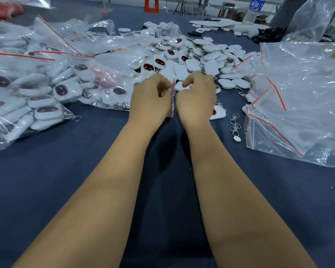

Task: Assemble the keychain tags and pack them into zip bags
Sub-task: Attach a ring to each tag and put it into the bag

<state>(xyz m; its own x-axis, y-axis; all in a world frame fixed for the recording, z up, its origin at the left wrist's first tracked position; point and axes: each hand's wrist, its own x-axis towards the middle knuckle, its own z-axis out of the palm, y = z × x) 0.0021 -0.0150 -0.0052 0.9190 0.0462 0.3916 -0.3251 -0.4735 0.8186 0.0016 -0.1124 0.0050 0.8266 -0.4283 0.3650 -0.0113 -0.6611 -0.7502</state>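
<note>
Head view: left hand (pixel 150 97) and right hand (pixel 196 97) both pinching zip bag (pixel 172 99) edge-on between them, above blue table (pixel 85 171), before loose tags pile (pixel 197 59). Likely sealing: run pinch fully along red strip.

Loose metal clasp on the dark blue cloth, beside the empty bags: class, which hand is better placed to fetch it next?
Probably the right hand: the loose metal clasp lies just to its right, while the left hand would have to cross over. Both hands currently pinch the red-striped clear zip bag.
</note>
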